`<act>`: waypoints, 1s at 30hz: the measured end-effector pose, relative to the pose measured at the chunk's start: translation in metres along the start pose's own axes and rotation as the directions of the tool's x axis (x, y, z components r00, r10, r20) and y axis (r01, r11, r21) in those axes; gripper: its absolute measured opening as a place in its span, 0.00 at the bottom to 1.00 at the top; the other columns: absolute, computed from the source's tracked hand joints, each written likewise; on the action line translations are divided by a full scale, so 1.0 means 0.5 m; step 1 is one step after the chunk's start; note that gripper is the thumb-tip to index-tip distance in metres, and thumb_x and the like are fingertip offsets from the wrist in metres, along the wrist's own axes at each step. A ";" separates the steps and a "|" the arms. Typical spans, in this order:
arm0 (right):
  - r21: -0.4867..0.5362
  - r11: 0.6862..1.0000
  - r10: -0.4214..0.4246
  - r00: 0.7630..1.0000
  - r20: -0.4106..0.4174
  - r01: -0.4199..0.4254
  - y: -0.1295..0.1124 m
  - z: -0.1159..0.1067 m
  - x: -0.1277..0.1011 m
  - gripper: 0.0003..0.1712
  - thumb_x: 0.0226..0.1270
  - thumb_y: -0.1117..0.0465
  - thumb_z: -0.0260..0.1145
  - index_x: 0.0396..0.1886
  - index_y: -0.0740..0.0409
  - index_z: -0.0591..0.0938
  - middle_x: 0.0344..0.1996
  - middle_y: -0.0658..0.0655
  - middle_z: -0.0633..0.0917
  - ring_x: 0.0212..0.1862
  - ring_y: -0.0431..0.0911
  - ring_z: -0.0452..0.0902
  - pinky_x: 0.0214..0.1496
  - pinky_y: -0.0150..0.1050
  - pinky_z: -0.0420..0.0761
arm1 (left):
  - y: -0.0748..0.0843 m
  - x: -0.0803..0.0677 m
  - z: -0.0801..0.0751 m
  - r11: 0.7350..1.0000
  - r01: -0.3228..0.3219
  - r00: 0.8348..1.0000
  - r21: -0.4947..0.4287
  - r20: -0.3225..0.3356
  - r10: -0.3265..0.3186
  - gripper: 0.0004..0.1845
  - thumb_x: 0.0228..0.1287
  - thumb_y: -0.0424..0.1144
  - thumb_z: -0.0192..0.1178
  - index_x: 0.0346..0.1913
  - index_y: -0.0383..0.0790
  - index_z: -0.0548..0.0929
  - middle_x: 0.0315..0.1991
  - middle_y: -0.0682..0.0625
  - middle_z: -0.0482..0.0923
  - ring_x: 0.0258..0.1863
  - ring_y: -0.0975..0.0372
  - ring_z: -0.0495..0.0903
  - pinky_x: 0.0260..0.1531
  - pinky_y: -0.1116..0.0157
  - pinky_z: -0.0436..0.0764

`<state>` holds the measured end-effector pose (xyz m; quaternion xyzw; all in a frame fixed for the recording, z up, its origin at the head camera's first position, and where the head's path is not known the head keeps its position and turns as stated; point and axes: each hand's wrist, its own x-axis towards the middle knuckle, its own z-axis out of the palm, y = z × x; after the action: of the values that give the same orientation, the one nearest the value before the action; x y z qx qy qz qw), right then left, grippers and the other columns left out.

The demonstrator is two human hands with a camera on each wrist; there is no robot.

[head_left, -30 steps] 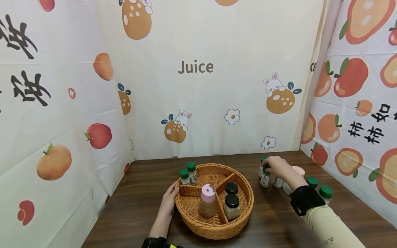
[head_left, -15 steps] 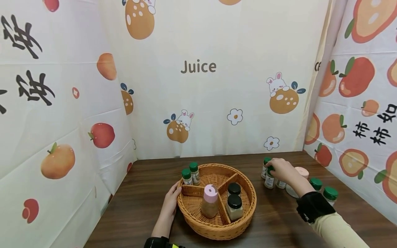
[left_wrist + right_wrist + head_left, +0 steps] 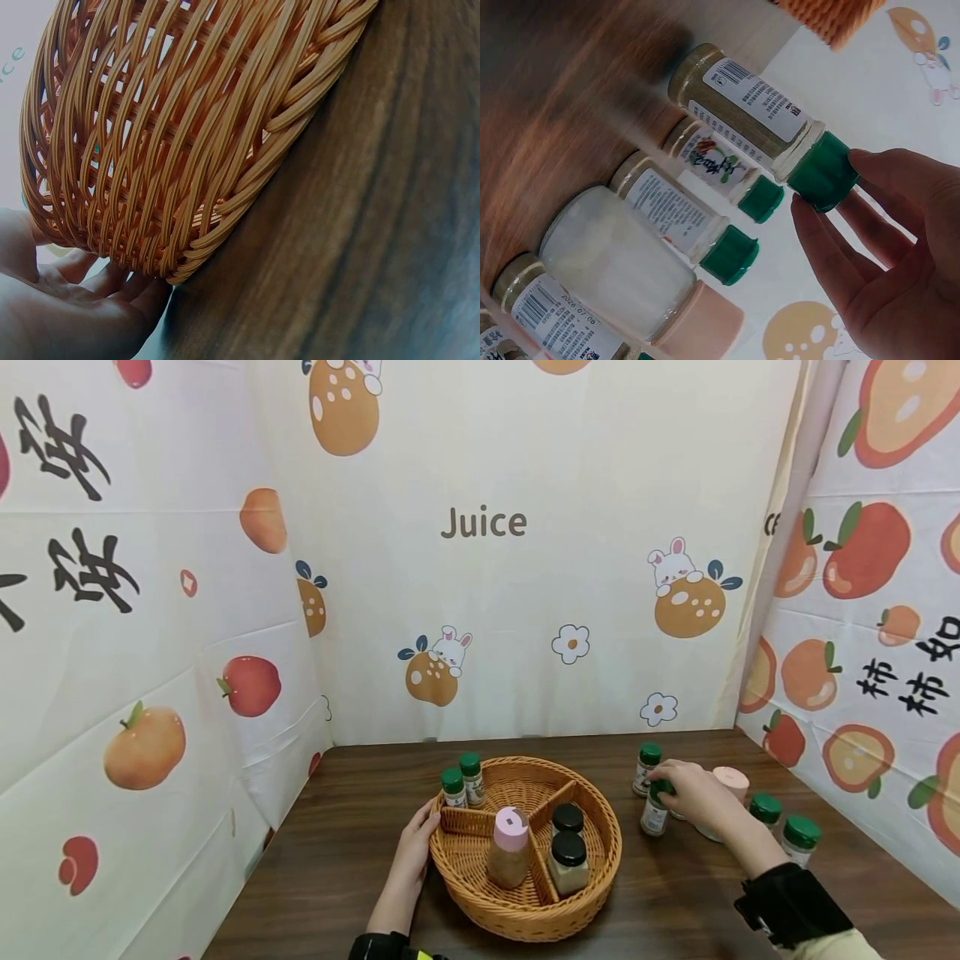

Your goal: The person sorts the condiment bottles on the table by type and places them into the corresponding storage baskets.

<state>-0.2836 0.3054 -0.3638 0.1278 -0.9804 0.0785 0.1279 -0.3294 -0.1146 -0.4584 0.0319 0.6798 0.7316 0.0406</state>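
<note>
In the head view my left hand [image 3: 412, 847] grips the left rim of a round wicker basket [image 3: 525, 922]; the left wrist view has its fingers curled against the weave [image 3: 172, 150]. My right hand [image 3: 697, 793] pinches the green cap of a spice jar [image 3: 655, 818] between thumb and fingertips. In the right wrist view that jar [image 3: 750, 105] has a barcode label and brownish contents; I cannot tell whether its base touches the table. Inside the basket, two green-capped jars [image 3: 462, 779] stand at back left, a pink-capped bottle [image 3: 508, 852] in front, and two black-capped jars [image 3: 567, 860] on the right.
Around my right hand stand more green-capped jars, one behind [image 3: 645, 772] and two to the right [image 3: 801, 833]. A wide jar with a pale pink lid [image 3: 731, 781] is partly hidden by the hand. Printed cloth [image 3: 487, 610] encloses the wooden table [image 3: 315, 860].
My right hand has drawn the pinched spice jar a little toward me, away from the jar behind it. My left hand stays on the basket. The head view has shifted slightly.
</note>
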 end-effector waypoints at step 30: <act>0.037 0.998 0.051 0.989 -0.139 -0.046 -0.033 -0.009 -0.175 0.17 0.51 0.66 0.76 0.43 0.48 0.87 0.44 0.50 0.87 0.36 0.38 0.81 0.32 0.35 0.79 | 0.000 -0.001 0.001 1.000 -0.009 1.000 0.015 -0.008 0.010 0.29 0.81 0.41 0.43 0.76 0.30 0.58 0.76 0.28 0.52 0.75 0.36 0.54 0.73 0.42 0.62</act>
<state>-0.1963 0.3108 -0.3813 0.1004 -0.9703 0.1068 0.1923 -0.3290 -0.1140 -0.4584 0.0324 0.6851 0.7269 0.0341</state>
